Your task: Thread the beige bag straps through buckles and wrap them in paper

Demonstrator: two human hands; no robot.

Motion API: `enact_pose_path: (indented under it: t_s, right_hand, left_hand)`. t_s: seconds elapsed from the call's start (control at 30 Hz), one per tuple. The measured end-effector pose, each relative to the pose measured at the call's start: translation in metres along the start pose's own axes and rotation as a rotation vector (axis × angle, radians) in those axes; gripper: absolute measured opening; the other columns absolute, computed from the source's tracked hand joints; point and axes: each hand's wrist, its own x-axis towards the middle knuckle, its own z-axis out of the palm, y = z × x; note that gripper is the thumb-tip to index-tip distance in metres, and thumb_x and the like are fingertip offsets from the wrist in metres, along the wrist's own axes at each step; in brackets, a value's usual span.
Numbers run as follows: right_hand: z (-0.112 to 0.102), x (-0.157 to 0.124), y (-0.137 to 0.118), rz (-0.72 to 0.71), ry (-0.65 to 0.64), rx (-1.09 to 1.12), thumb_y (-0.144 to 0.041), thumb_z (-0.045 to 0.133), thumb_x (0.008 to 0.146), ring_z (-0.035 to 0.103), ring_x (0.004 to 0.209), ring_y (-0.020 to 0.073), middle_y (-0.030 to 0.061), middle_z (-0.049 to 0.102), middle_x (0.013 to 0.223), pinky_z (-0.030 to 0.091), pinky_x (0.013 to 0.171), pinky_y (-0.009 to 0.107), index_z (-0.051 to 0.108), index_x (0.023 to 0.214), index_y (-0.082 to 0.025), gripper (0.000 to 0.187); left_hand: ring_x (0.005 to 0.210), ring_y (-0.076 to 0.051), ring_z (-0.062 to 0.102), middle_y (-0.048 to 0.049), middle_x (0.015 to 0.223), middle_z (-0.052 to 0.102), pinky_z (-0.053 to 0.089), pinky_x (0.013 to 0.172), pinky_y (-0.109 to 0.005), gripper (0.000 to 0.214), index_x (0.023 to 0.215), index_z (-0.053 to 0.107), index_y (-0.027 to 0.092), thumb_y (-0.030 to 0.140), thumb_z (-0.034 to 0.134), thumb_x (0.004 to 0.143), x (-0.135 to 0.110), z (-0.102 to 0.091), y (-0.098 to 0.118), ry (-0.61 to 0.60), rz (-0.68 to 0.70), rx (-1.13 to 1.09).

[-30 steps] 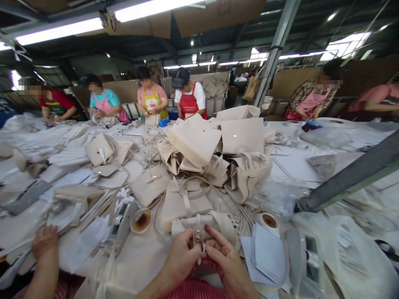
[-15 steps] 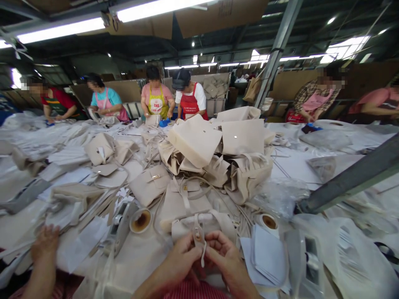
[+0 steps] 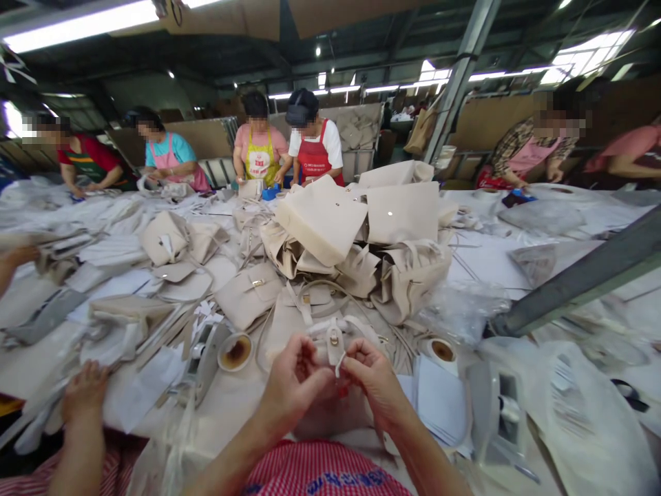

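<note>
A small beige handbag with a gold clasp lies at the table's near edge, right in front of me. My left hand and my right hand are both raised over it, fingers pinched on a thin white strip hanging at the bag's front strap. The fingertips of the two hands almost meet at the strip. Behind the bag lies a heap of beige bags.
A tape dispenser and a tape roll sit left of my hands, another roll and dispenser right. White sheets lie beside them. A neighbour's hand rests at near left. Several aproned workers stand across the table. A grey beam slants at right.
My hands have lifted from the table edge and moved further over the bag, still pinching the white strip. The neighbour's hand at left has shifted slightly right.
</note>
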Motion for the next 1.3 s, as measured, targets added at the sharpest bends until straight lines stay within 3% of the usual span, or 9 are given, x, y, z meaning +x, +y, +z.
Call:
enact_pose_path:
  t_s: [0.1,0.27,0.57,0.77,0.87,1.0,1.13,1.2,1.3]
  right_hand:
    - [0.0,0.001,0.004,0.004,-0.024,0.016,-0.021,0.072,0.065,0.048,0.047,0.0115,-0.0065,0.06,0.056,0.035,0.046,0.023,0.051,0.07,-0.024,0.022]
    - [-0.003,-0.001,0.008,-0.009,-0.082,0.018,-0.022,0.073,0.067,0.047,0.047,0.0112,-0.008,0.056,0.057,0.033,0.048,0.025,0.048,0.07,-0.024,0.025]
    - [-0.008,0.003,0.011,-0.026,-0.154,0.01,-0.02,0.069,0.066,0.048,0.05,0.011,-0.0072,0.057,0.059,0.033,0.05,0.025,0.047,0.069,-0.023,0.022]
    - [-0.016,0.0,0.026,0.006,-0.269,0.136,-0.033,0.079,0.065,0.04,0.046,0.0075,-0.0096,0.05,0.058,0.032,0.05,0.023,0.041,0.068,-0.024,0.04]
    - [-0.015,-0.001,0.036,-0.095,-0.118,-0.027,-0.044,0.084,0.062,0.039,0.05,0.0084,-0.0093,0.044,0.056,0.031,0.05,0.023,0.04,0.064,-0.023,0.049]
    - [-0.015,-0.001,0.044,-0.172,0.1,-0.069,-0.057,0.083,0.063,0.043,0.054,0.0116,-0.0065,0.047,0.057,0.036,0.051,0.024,0.048,0.065,-0.022,0.049]
    - [-0.021,-0.005,0.051,-0.156,0.087,-0.075,-0.056,0.077,0.072,0.055,0.06,0.0176,-0.0006,0.061,0.068,0.044,0.056,0.029,0.059,0.08,-0.024,0.038]
    - [-0.025,-0.008,0.055,-0.212,0.058,-0.232,-0.051,0.071,0.079,0.056,0.061,0.0185,0.0007,0.061,0.067,0.045,0.058,0.03,0.062,0.079,-0.023,0.029]
    - [-0.032,-0.012,0.055,-0.495,0.009,-0.641,-0.03,0.06,0.087,0.055,0.061,0.0183,0.0014,0.06,0.067,0.044,0.059,0.03,0.063,0.077,-0.024,0.012]
  left_hand:
    - [0.067,-0.013,0.048,0.0033,0.07,0.051,0.036,0.061,-0.025,0.019,0.071,0.049,0.02,0.018,0.067,0.072,-0.007,0.008,-0.008,-0.046,0.206,0.331]
    - [0.072,-0.016,0.052,-0.0015,0.074,0.054,0.037,0.064,-0.026,0.024,0.067,0.046,0.021,0.019,0.044,0.091,-0.003,0.014,-0.018,-0.046,0.397,0.447]
    - [0.07,-0.019,0.057,-0.0049,0.076,0.061,0.035,0.063,-0.028,0.015,0.078,0.052,0.021,0.019,0.042,0.09,0.0,0.007,-0.027,-0.136,0.36,0.655]
    - [0.072,-0.017,0.055,-0.0013,0.074,0.062,0.036,0.065,-0.026,0.011,0.073,0.05,0.021,0.019,0.048,0.084,0.015,-0.008,0.005,-0.326,0.129,0.504]
    - [0.068,-0.017,0.055,-0.0007,0.071,0.061,0.034,0.062,-0.026,0.011,0.073,0.05,0.021,0.017,0.048,0.083,0.017,0.0,0.009,-0.242,0.164,0.622]
    - [0.06,-0.018,0.056,-0.0032,0.071,0.063,0.031,0.056,-0.03,0.017,0.078,0.053,0.022,0.012,0.043,0.088,0.013,0.015,-0.011,-0.084,0.558,0.912]
    - [0.061,-0.019,0.056,-0.0028,0.067,0.062,0.031,0.056,-0.031,0.016,0.077,0.053,0.023,0.016,0.049,0.091,0.01,0.019,-0.021,-0.067,0.879,0.969]
    - [0.064,-0.019,0.056,-0.0032,0.07,0.061,0.033,0.058,-0.03,0.019,0.076,0.053,0.022,0.013,0.045,0.091,0.011,0.019,-0.019,-0.034,0.855,0.905]
    - [0.07,-0.018,0.058,-0.0036,0.076,0.062,0.038,0.061,-0.027,0.02,0.076,0.052,0.022,0.011,0.042,0.089,0.014,0.022,-0.014,0.027,0.601,0.74]
